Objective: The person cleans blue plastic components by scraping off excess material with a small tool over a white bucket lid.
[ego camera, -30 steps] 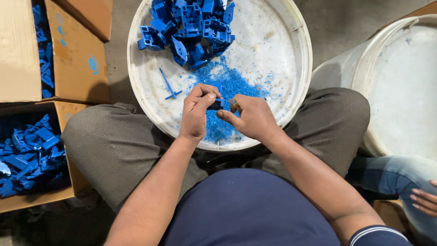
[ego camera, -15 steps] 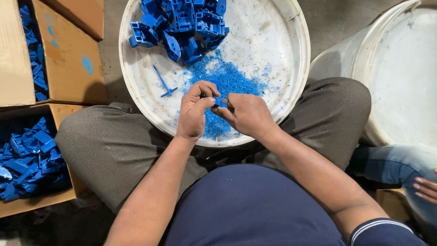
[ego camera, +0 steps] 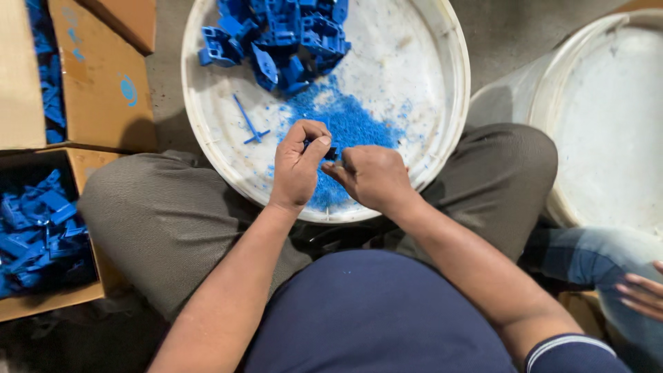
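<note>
- The left hand (ego camera: 298, 166) and the right hand (ego camera: 373, 176) have stayed together over the near edge of the white tub (ego camera: 442, 62) through the last second. Only the fingers have shifted, with the left thumb now pressed over the top, so the work on this piece looks to be continuing rather than finished.
- Between both hands sits a small dark piece (ego camera: 330, 152), mostly hidden. The left grip is narrow, pinched on it. The right fingertips meet it from the other side, though whether they clamp it I cannot tell.
- Directly below lies a heap of blue shavings (ego camera: 345, 124), with a pile of blue plastic parts (ego camera: 283, 34) at the tub's far side and a thin blue sprue (ego camera: 248, 124) lying apart.
- A cardboard box (ego camera: 41, 228) of blue parts sits at the left knee.
</note>
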